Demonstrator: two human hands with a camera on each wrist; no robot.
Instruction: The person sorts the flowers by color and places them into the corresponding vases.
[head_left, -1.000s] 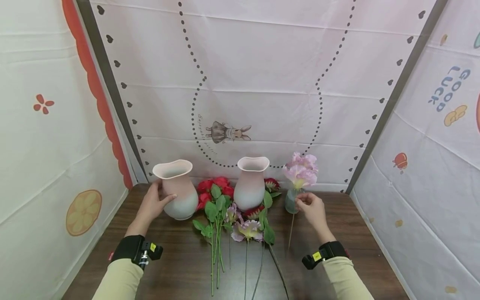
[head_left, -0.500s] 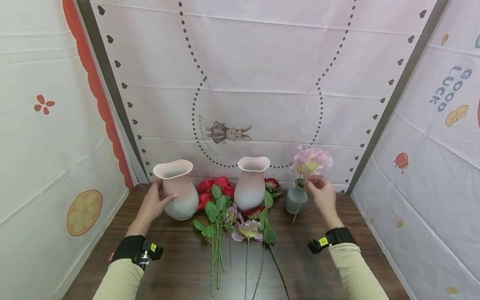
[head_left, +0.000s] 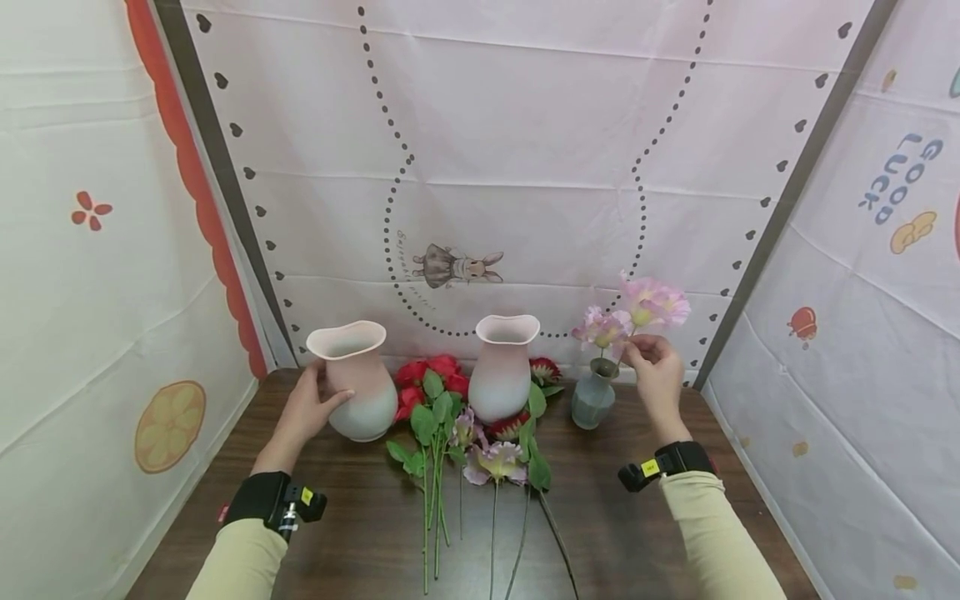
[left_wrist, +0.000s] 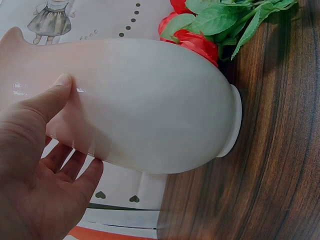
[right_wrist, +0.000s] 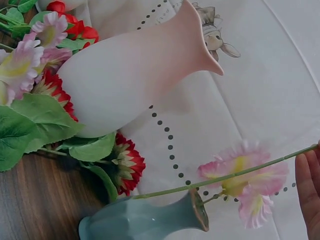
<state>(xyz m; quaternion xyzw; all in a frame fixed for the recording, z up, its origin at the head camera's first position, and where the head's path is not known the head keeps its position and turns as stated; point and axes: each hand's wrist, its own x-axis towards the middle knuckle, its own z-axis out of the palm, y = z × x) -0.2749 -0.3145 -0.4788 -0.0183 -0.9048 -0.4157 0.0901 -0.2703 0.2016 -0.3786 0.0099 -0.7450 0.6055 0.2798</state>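
My left hand [head_left: 303, 404] holds the left pink-and-white vase [head_left: 363, 392] with its thumb on one side and fingers on the other; it stands upright on the table. On the right, my right hand [head_left: 656, 371] pinches the stem of a pink artificial flower [head_left: 656, 302]. In the right wrist view, its green stem [right_wrist: 270, 162] runs past the mouth of a small blue-green vase [head_left: 593, 396], the lower end lying along the vase's outer side. Another pink flower [head_left: 602, 327] stands in that small vase. The held bloom is outside the right wrist view.
A second pink-and-white vase [head_left: 500, 379] stands mid-table at the back. Around it lie red roses [head_left: 410, 385], pinkish-purple flowers [head_left: 495, 461] and dark red flowers [head_left: 543, 368], with stems toward me. Printed cloth walls [head_left: 525, 208] enclose the wooden table [head_left: 352, 517].
My right hand has moved up and to the right, lifting the held flower beside and above the small vase. Its bloom now shows apart from the one in the vase. My left hand stays put.
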